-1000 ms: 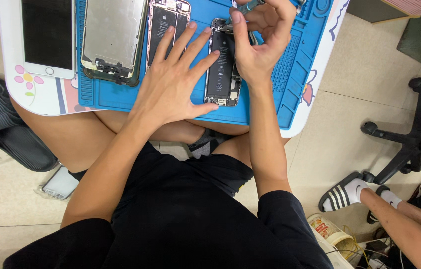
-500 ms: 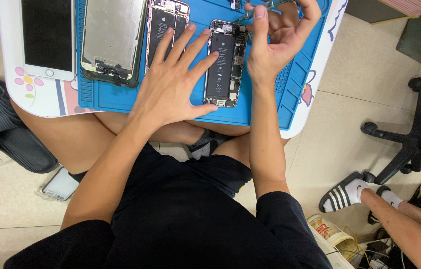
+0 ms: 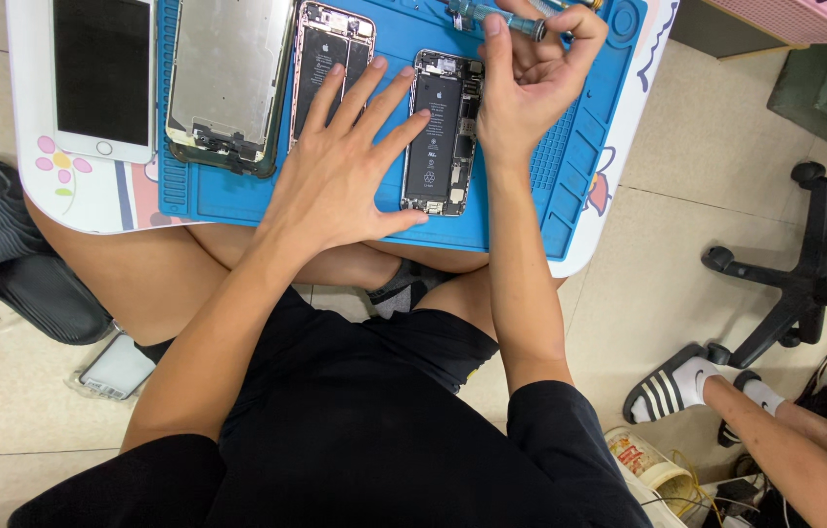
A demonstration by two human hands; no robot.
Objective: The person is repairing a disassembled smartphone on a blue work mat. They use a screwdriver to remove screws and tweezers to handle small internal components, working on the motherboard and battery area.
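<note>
The left hand (image 3: 340, 171) is lying open, steadying the opened phone (image 3: 438, 132) on the blue mat (image 3: 531, 210), while the right hand (image 3: 531, 73) is pinching a screwdriver (image 3: 491, 18); the phone looks light, rigid and fragile, best held by its edges.

A white phone (image 3: 102, 78) lies face-up at ten o'clock on the worktop (image 3: 90, 196), its rectangular screen black. Beside it rests a detached display panel (image 3: 229, 83), silver back upward. A black battery label (image 3: 433, 137) shows in the open phone (image 3: 441, 132) at twelve o'clock. A clear-cased phone (image 3: 118, 367) lies on the floor at eight o'clock.
</note>
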